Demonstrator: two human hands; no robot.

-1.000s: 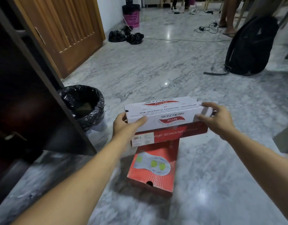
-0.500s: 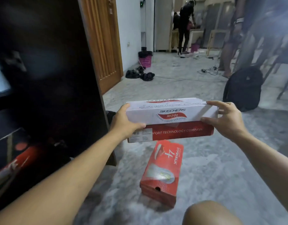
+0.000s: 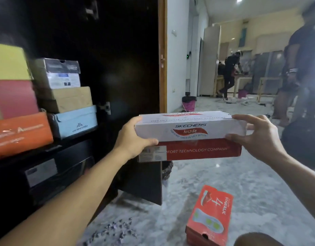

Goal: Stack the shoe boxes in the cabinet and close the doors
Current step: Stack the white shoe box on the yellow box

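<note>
A white-and-red Skechers shoe box [image 3: 190,136] is held up in the air, level, in front of me. My left hand [image 3: 133,141] grips its left end and my right hand [image 3: 256,137] grips its right end. A red shoe box [image 3: 210,215] lies on the marble floor below, to the right. The dark cabinet [image 3: 103,50] stands open at the left. On its shelf sit stacked boxes: an orange one [image 3: 20,134], a light blue one [image 3: 75,121], a tan one [image 3: 69,98] and a grey one [image 3: 59,73]. More dark boxes [image 3: 43,173] fill the shelf beneath.
The cabinet's open door [image 3: 135,86] stands just behind the held box. A lined bin [image 3: 168,169] peeks out behind the door. A black backpack [image 3: 304,144] sits on the floor at the right. People stand farther back in the room. My knee [image 3: 258,239] shows at the bottom edge.
Both hands have lifted the Skechers box off the red box and raised it. My view has swung up and left, bringing the cabinet shelves and their stacked boxes into sight.
</note>
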